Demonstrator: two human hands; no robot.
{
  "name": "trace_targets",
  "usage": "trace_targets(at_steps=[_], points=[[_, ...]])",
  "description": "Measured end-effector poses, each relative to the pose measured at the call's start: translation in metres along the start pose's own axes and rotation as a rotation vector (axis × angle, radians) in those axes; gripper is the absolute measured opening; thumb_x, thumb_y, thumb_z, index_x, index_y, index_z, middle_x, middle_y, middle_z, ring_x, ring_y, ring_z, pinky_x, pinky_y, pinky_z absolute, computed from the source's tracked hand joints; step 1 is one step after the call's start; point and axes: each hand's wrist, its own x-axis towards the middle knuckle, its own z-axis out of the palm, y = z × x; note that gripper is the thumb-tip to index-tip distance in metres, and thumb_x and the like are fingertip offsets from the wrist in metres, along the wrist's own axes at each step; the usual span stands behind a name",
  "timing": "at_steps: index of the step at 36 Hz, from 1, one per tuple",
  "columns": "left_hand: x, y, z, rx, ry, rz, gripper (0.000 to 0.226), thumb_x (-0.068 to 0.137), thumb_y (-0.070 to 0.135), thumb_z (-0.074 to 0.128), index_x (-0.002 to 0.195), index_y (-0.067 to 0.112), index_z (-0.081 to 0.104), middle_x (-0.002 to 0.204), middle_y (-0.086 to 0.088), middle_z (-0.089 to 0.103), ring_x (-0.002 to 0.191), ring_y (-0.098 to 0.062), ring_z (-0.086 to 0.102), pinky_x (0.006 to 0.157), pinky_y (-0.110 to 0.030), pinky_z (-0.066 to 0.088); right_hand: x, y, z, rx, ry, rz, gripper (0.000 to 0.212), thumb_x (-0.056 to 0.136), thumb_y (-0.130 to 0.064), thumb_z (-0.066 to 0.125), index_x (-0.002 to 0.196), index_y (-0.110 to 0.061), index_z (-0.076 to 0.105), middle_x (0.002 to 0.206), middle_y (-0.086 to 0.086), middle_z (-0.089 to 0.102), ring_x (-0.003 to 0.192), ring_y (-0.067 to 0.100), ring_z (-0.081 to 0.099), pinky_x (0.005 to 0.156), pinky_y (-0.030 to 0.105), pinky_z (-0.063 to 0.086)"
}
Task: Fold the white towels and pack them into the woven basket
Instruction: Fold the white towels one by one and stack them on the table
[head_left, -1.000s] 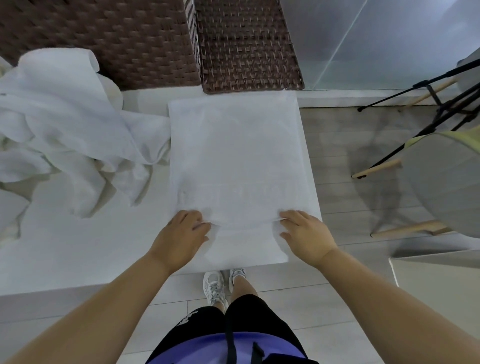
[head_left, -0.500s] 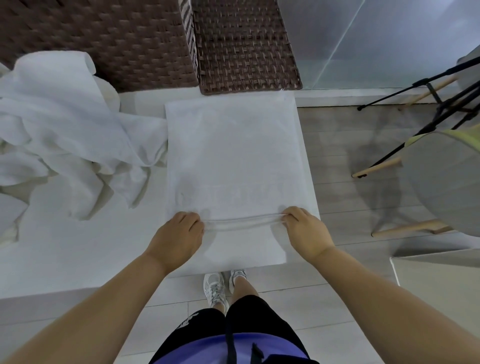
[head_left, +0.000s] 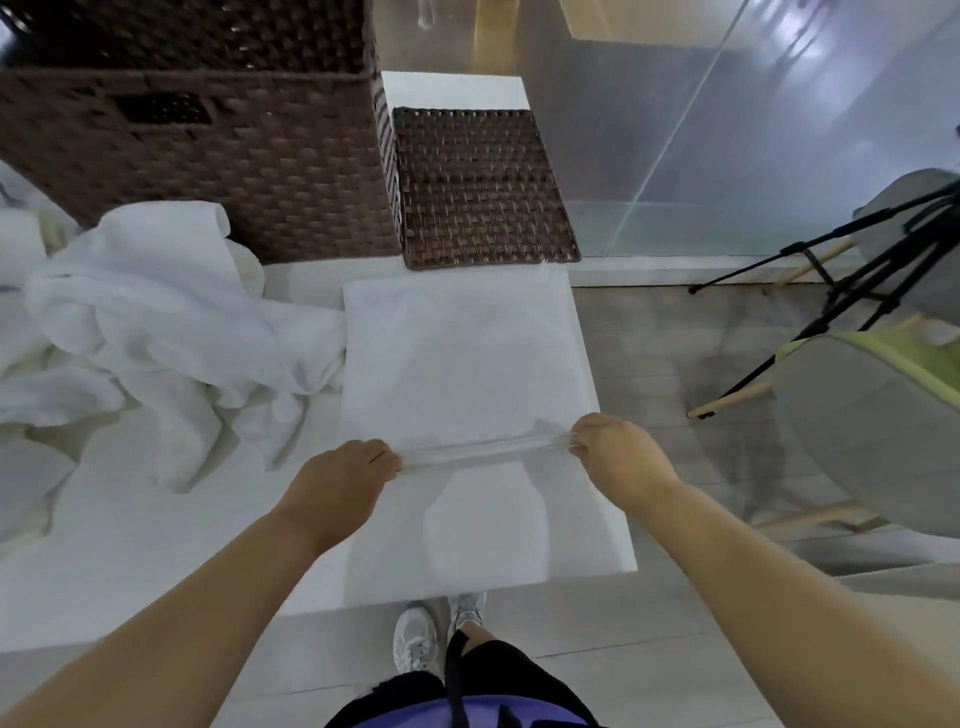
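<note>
Pinched the towel (head_left: 462, 364) with left hand (head_left: 337, 483) and right hand (head_left: 621, 462), one at each side edge, fingers curled onto a raised ridge of cloth drawn taut between them. Found it spread flat at the right end of the table (head_left: 130, 545), far edge just short of the basket (head_left: 208, 156). Judged it light, soft and limp, with no stiffness to keep its shape and likely to sag or skew if gripped at one side only. Best held at both ends of the ridge, evenly. Noted a loose pile (head_left: 156, 322) of more towels lying against its left edge.
</note>
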Motion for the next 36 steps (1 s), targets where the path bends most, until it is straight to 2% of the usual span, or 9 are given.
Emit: trace_targets(at_steps=[3, 6, 9, 12, 15, 17, 25, 30, 36], points=[[0.02, -0.004, -0.04, -0.05, 0.158, 0.041, 0.005, 0.083, 0.001, 0.067, 0.079, 0.005, 0.065, 0.077, -0.008, 0.061, 0.063, -0.028, 0.06, 0.05, -0.036, 0.051, 0.013, 0.001, -0.042, 0.02, 0.112, -0.006, 0.025, 0.099, -0.019, 0.044, 0.104, -0.008, 0.065, 0.107, 0.001, 0.06, 0.095, 0.024, 0.058, 0.078, 0.031, 0.044], [0.051, -0.01, -0.082, -0.029, 0.216, -0.019, 0.014, 0.094, 0.012, 0.052, 0.095, 0.006, 0.065, 0.096, -0.008, 0.061, 0.085, -0.026, 0.06, 0.075, -0.039, 0.049, 0.025, 0.001, -0.091, 0.011, 0.223, 0.004, 0.023, 0.096, -0.017, 0.047, 0.098, -0.005, 0.066, 0.1, 0.005, 0.061, 0.091, 0.027, 0.057, 0.069, 0.031, 0.037], [0.079, -0.013, -0.13, -0.038, 0.306, -0.079, 0.019, 0.097, 0.019, 0.046, 0.1, 0.013, 0.064, 0.106, -0.001, 0.057, 0.098, -0.022, 0.057, 0.082, -0.034, 0.045, 0.032, 0.0, -0.141, 0.027, 0.353, 0.005, 0.021, 0.093, -0.014, 0.051, 0.093, -0.002, 0.067, 0.097, 0.008, 0.063, 0.09, 0.027, 0.058, 0.075, 0.032, 0.042], [0.096, -0.011, -0.183, -0.039, 0.37, -0.056, 0.02, 0.098, 0.02, 0.044, 0.101, 0.017, 0.063, 0.107, -0.001, 0.056, 0.101, -0.022, 0.055, 0.088, -0.036, 0.042, 0.03, -0.001, -0.191, -0.034, 0.499, -0.032, 0.021, 0.094, -0.018, 0.055, 0.091, -0.004, 0.069, 0.093, 0.007, 0.064, 0.089, 0.026, 0.057, 0.065, 0.022, 0.026], [0.101, -0.007, -0.234, -0.023, 0.429, -0.018, 0.018, 0.096, 0.021, 0.049, 0.099, 0.016, 0.066, 0.104, -0.001, 0.06, 0.1, -0.022, 0.056, 0.091, -0.035, 0.042, 0.02, -0.001, -0.238, 0.084, 0.599, -0.055, 0.014, 0.086, -0.019, 0.068, 0.085, -0.007, 0.074, 0.086, -0.004, 0.065, 0.08, 0.016, 0.056, 0.071, 0.006, 0.031], [0.097, -0.003, -0.263, 0.008, 0.465, 0.053, 0.016, 0.093, 0.022, 0.055, 0.099, 0.016, 0.069, 0.101, 0.002, 0.064, 0.095, -0.016, 0.056, 0.088, -0.025, 0.04, 0.008, -0.001, -0.266, 0.191, 0.595, -0.043, 0.009, 0.08, -0.021, 0.074, 0.078, -0.012, 0.074, 0.076, -0.018, 0.059, 0.069, 0.005, 0.052, 0.068, -0.004, 0.03], [0.062, 0.016, -0.341, -0.08, 0.234, 0.136, 0.009, 0.082, 0.036, 0.069, 0.079, 0.043, 0.064, 0.077, 0.024, 0.065, 0.076, 0.01, 0.057, 0.066, -0.011, 0.035, -0.046, -0.005, -0.332, 0.358, 0.345, -0.093, 0.019, 0.072, -0.029, 0.08, 0.06, -0.039, 0.07, 0.07, -0.022, 0.067, 0.065, -0.006, 0.059, 0.063, 0.013, 0.038], [0.053, 0.02, -0.351, -0.07, 0.124, 0.166, 0.02, 0.079, 0.026, 0.074, 0.077, 0.044, 0.065, 0.08, 0.037, 0.06, 0.077, 0.015, 0.055, 0.062, -0.006, 0.039, -0.054, -0.009, -0.337, 0.29, 0.289, -0.091, 0.016, 0.073, -0.029, 0.079, 0.06, -0.034, 0.071, 0.072, -0.019, 0.068, 0.067, -0.004, 0.061, 0.062, 0.012, 0.04], [0.062, 0.016, -0.33, 0.054, 0.098, 0.135, 0.027, 0.082, 0.022, 0.071, 0.088, 0.046, 0.059, 0.088, 0.025, 0.059, 0.081, 0.009, 0.054, 0.067, -0.008, 0.036, -0.032, -0.007, -0.315, 0.183, 0.286, -0.056, 0.015, 0.073, -0.028, 0.08, 0.063, -0.03, 0.069, 0.067, -0.015, 0.066, 0.066, 0.001, 0.06, 0.06, 0.013, 0.038]])
